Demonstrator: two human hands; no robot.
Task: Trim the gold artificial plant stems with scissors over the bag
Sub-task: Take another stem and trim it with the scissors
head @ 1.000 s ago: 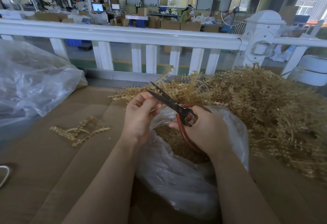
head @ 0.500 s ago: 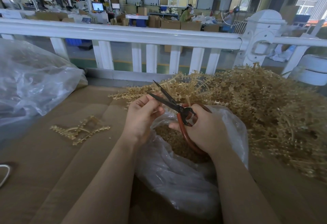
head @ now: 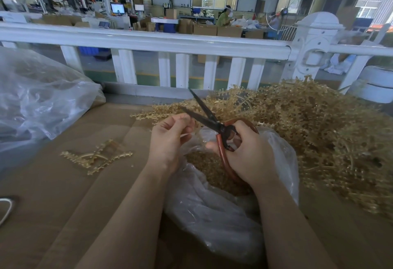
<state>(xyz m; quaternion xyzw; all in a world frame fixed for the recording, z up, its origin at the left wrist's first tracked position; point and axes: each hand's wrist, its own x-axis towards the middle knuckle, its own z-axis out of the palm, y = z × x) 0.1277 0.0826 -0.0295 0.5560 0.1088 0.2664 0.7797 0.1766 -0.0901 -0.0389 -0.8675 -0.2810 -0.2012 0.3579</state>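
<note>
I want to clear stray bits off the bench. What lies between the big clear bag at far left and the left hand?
In the head view, a few loose gold stems lie on the brown cardboard surface, between the big clear bag and the left hand.

Soft daylight from rear windows, wide-angle edge bending, slight blur

Scissors [head: 209, 120] in the right hand [head: 248, 154]: black blades, red-brown handles. Gold stems [head: 314, 132] right of it. Clear bag [head: 223, 211] below both hands, gold trimmings inside. White railing [head: 148, 42] beyond.
</note>
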